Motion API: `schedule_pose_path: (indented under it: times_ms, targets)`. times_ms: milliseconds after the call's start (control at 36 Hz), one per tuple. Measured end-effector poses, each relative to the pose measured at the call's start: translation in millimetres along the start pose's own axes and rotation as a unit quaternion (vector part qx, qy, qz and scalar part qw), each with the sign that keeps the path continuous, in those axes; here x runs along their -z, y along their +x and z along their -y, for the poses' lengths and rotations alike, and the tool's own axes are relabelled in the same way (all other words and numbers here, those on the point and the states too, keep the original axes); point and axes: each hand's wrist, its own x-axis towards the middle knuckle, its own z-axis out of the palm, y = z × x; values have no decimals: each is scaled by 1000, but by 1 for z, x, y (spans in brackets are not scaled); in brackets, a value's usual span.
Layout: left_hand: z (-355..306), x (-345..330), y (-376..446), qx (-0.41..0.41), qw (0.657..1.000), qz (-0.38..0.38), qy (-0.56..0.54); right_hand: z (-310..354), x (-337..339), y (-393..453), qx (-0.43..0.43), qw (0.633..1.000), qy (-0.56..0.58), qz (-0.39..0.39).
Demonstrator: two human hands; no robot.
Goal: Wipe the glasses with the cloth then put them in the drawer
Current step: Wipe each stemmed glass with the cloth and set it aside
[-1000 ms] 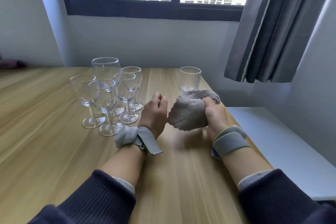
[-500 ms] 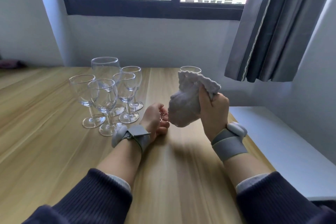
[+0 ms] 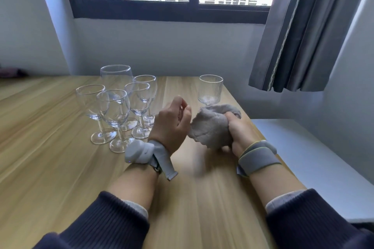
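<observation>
Fingers of the right hand (image 3: 239,133) are clamping the bunched grey cloth (image 3: 210,127) near the surface's (image 3: 60,168) right edge, while the left hand (image 3: 172,125) is curling loosely, holding nothing, beside the wine glasses (image 3: 119,107).

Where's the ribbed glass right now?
In the head view, the ribbed glass stands upright on the wooden table, toward its far right edge, just behind the cloth bunched in the right hand and apart from the wine glasses at left.

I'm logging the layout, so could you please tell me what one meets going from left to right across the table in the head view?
Cluster of stemmed wine glasses → left hand → grey cloth → right hand, which grips the cloth. The ribbed glass stands farther back, above the cloth.
</observation>
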Motion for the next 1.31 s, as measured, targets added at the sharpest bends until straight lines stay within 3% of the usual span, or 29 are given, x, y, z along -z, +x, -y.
schedule_pose_path:
  times_ms: [56, 139, 194, 278, 389, 500, 556, 667, 750, 833, 944, 1000, 1083, 1194, 1306]
  targets:
    - [2, -5, -1, 38, 999, 1, -26, -2, -1, 5, 22, 1000, 15, -15]
    - [5, -12, 0, 161, 977, 55, -130, -3, -2, 6, 96, 992, -16, -80]
    - [2, -14, 0, 295, 910, 118, -266, -2, -2, 6, 145, 983, -27, -106]
    - [-3, -12, 0, 464, 757, 170, -427, 1, -1, 4, 245, 958, -61, -138]
    - [2, -7, 3, 513, 684, 202, -476, -1, -1, 0, 352, 924, -81, -125]
    - [6, -6, 3, 539, 649, 193, -501, -4, -4, -3, 408, 901, -105, -107]
    - [4, -7, 2, 551, 641, 175, -505, -5, -5, -2, 394, 908, -96, -105]
    - [-3, -17, 0, 536, 696, 121, -462, -3, -3, 0, 343, 929, -81, -111]
    - [-8, -20, -1, 487, 780, 84, -385, 0, -3, 4, 298, 944, -66, -125]
    - [-3, -19, -2, 371, 886, 50, -274, 3, -2, 7, 215, 969, -47, -110]
    - [-1, -8, -1, 199, 969, 42, -139, -5, -1, 14, 92, 993, -17, -69]
    - [-4, -4, 0, 120, 987, 29, -98, -11, -1, 17, 28, 999, 20, -40]
    - [-4, -4, 0, 72, 993, 15, -91, -12, -1, 16, -10, 999, 44, -24]
    - [-1, -6, -1, 124, 983, 3, -133, -5, 1, 14, 10, 999, 45, 2]
    - [10, -7, 2, 225, 951, -21, -211, 0, -1, 9, 23, 998, -12, 58]
